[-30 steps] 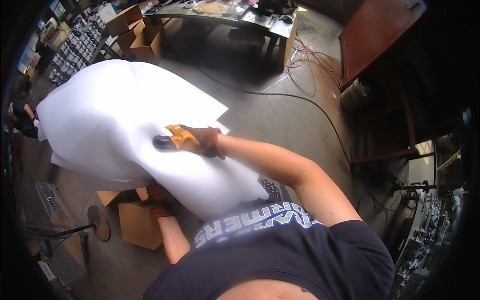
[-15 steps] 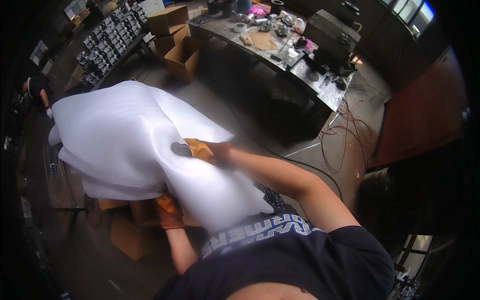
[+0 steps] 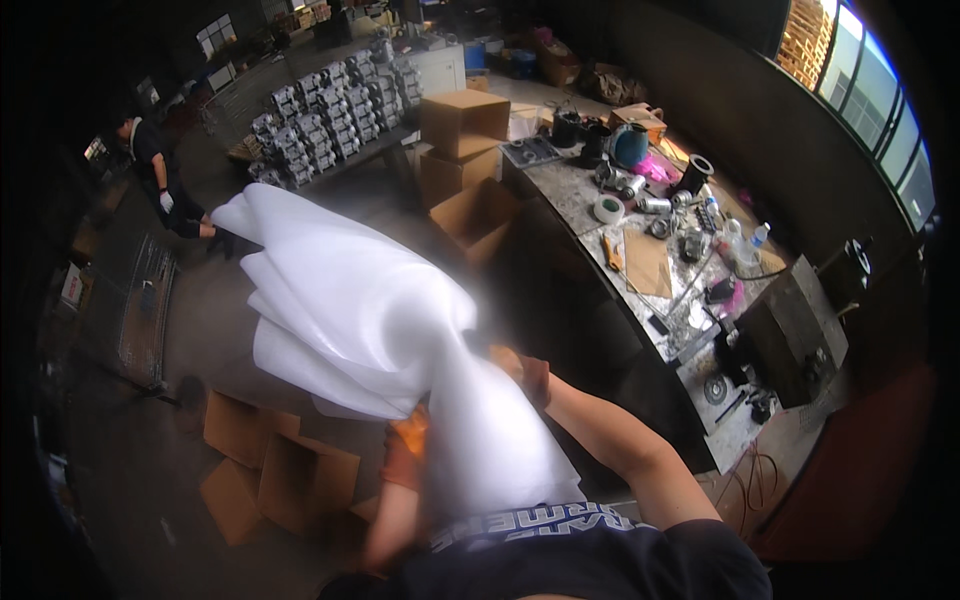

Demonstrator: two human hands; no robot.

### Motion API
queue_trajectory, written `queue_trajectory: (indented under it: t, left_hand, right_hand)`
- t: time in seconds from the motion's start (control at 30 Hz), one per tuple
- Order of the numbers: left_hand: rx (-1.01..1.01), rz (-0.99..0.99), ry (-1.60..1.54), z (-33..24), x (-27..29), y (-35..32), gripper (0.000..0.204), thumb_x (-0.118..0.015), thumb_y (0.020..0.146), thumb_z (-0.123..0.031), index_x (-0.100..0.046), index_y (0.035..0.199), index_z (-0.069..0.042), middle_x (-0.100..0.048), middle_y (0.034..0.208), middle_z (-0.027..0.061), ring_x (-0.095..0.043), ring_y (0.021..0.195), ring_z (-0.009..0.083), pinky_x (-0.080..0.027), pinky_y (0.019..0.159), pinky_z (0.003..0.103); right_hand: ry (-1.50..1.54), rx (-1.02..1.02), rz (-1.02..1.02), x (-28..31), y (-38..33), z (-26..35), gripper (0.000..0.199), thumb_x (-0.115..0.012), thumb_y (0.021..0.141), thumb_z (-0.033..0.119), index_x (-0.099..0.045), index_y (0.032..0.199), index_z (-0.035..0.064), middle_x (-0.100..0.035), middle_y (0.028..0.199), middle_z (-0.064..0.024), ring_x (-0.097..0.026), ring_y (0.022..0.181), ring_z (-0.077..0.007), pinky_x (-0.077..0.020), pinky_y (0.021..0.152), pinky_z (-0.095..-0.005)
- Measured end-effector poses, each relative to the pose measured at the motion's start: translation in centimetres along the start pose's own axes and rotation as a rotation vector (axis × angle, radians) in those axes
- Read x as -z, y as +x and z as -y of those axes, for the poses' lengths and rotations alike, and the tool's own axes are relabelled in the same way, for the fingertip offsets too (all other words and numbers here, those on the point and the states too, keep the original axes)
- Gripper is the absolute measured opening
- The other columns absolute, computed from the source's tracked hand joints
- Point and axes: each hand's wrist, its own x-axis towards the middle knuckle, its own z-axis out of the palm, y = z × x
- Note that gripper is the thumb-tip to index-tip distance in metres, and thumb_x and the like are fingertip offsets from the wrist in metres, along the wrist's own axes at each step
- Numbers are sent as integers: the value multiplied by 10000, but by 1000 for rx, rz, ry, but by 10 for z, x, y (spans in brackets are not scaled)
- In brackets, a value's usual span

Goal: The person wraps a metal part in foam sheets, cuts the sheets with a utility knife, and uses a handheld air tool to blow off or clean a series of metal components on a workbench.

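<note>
A large white foam sheet (image 3: 335,275) is bunched together in front of my body. Its folds flare out toward the far left, and its near end lies against my shirt. My left hand (image 3: 408,432), in an orange work glove, grips the sheet's narrowed middle from the left. On the other side my right hand (image 3: 510,364), gloved as well, clasps the same gathered part. The sheet hides most of the fingers of both hands, and the right glove is blurred.
Open cardboard boxes (image 3: 300,482) stand on the floor at lower left, more boxes (image 3: 465,125) farther back. Along the right runs a cluttered workbench (image 3: 590,222). Metal castings (image 3: 335,120) are stacked behind. A co-worker (image 3: 155,165) stands at far left beside a wire rack (image 3: 150,305).
My view has swung left and up. The sheet is drawn in tighter at its middle, and my right hand has moved from its top to its right side.
</note>
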Motion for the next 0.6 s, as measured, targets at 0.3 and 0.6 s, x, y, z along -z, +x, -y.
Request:
queue_trajectory:
  t: [0.3, 0.6]
  left_hand:
    - [-318, 85, 368, -21, -100, 211, 78, -522, 802, -118, -560, 866, -139, -521, 699, -6, -542, 542, 151, -414, 460, 358]
    - [190, 386, -351, 1, -195, 438, 142, -549, 837, -108, -597, 961, -58, -609, 709, 86, -592, 595, 229, -496, 547, 344]
  right_hand:
    - [4, 20, -79, 155, 110, 87, 558, -548, 910, 206, -338, 1408, 72, -491, 1312, -126, -503, 1185, -202, -426, 989, -343]
    - [117, -45, -3, 285, 282, 112, 546, -526, 925, 270, -353, 1392, 48, -517, 1270, -147, -527, 1143, -209, -446, 949, -338]
